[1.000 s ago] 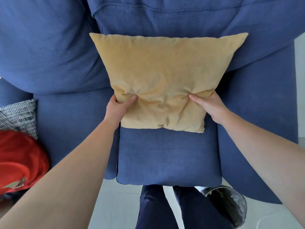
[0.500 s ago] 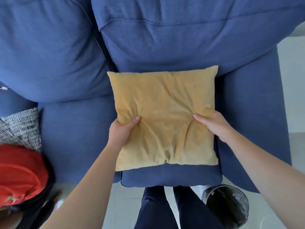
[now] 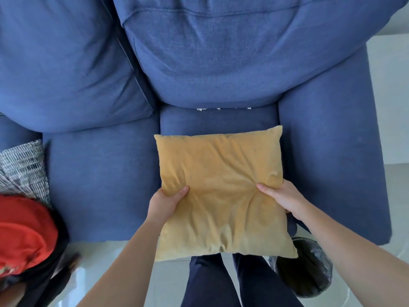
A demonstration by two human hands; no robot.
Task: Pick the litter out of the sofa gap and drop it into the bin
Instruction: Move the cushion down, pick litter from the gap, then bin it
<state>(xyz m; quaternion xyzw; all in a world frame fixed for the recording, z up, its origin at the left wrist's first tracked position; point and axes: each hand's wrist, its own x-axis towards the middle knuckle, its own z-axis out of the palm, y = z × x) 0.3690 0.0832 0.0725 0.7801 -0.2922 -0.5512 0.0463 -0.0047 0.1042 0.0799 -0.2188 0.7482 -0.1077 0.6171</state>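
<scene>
head view: both hands hold the mustard cushion by its lower half, the left hand with its grip closed on the left edge, thumb on top, and the right hand with its grip closed on the right edge. a second ago the cushion stood propped against the back cushion and covered the crease where that meets the seat cushion; half a second ago it had come partway down; now it is drawn well toward the person, its near edge hanging past the front of the seat over the legs. that pull has uncovered the sofa gap, and in it sits the litter: a row of small pale scraps tucked along the crease, too small to tell what they are. the bin, lined with a dark bag, stands on the floor just beside the person's right leg, partly hidden by the cushion's corner. my judgement: the task proper has not started, since both hands are taken up; the cushion needs putting aside, perhaps on the free seat to the left, before a hand can reach the scraps.
</scene>
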